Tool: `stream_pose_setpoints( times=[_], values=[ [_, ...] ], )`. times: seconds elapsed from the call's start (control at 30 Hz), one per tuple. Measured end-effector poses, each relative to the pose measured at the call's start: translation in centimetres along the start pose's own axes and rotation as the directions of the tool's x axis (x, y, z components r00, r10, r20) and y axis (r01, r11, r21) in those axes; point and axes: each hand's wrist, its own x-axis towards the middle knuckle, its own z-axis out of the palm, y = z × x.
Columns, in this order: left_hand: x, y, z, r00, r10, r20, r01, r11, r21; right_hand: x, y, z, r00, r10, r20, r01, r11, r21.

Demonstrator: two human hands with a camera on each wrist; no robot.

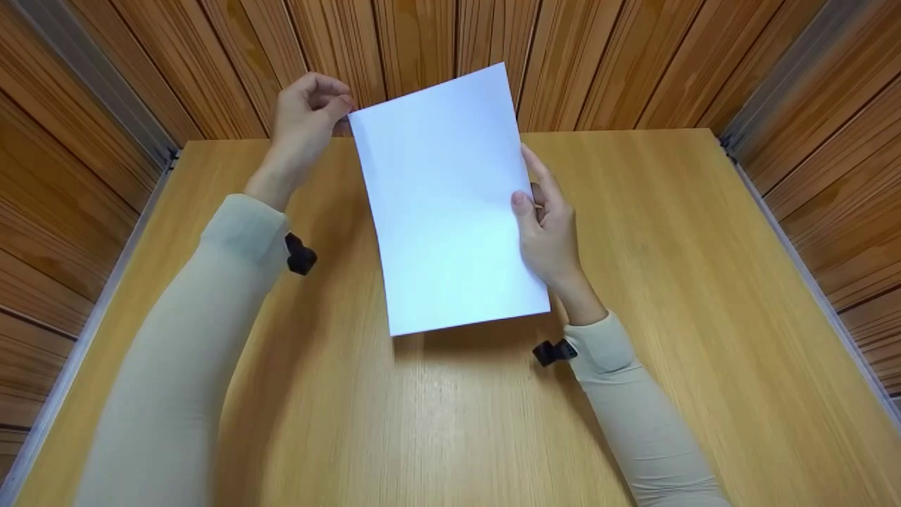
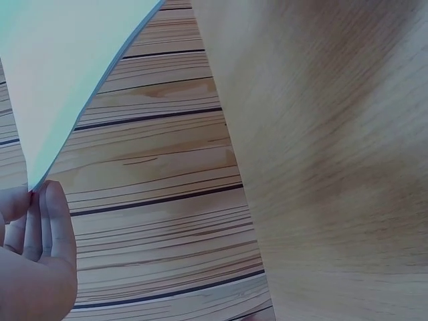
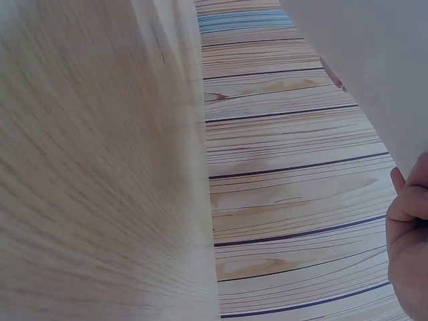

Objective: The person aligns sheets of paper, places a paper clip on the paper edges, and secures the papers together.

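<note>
A blank white sheet of paper [image 1: 450, 204] is held up above the table, tilted a little in the head view. Its upper left corner is pinched between thumb and fingers of my left hand [image 1: 306, 116]. My right hand [image 1: 552, 229] grips the right edge at about mid-height, thumb on the front face and the other fingers partly hidden behind. In the left wrist view the paper [image 2: 73, 60] narrows to the corner in the left hand [image 2: 40, 254], and its edge looks slightly thick; I cannot tell whether it is several layers. The right wrist view shows the paper [image 3: 374, 60] above the right hand [image 3: 409, 227].
Below the paper lies a light wooden table [image 1: 457, 422], with shadows of the arms and paper on it. Wood-plank panels [image 1: 415, 49] stand behind the table and at both sides. A small black device sits at the left cuff [image 1: 300, 255] and another at the right cuff [image 1: 598, 345].
</note>
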Motion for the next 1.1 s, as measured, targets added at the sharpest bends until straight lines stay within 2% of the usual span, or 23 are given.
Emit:
stream_pose_setpoints(
  times=[0.27,0.47,0.77,0.97,1.1],
  values=[
    [0.10,0.07,0.12,1.000,0.007,0.002,-0.007,1.000,-0.004,-0.01,-0.01,0.02,1.000,0.015,0.002,-0.015,1.000,0.002],
    [0.04,0.14,0.26,1.000,0.004,0.008,-0.004,1.000,0.027,0.01,0.10,0.08,1.000,0.017,-0.007,-0.017,1.000,0.003],
    [0.04,-0.14,0.58,0.998,0.061,0.027,-0.062,0.996,0.062,-0.03,0.01,-0.11,1.000,0.025,-0.005,-0.025,1.000,0.006],
    [0.12,-0.35,0.75,0.994,0.099,0.036,-0.100,0.994,0.033,0.05,0.20,-0.16,0.999,0.040,-0.001,-0.040,0.998,0.041],
    [0.10,-0.40,0.69,0.994,0.102,0.036,-0.103,0.994,0.034,0.09,0.31,-0.09,0.998,0.060,-0.001,-0.059,0.996,0.062]
  ],
)
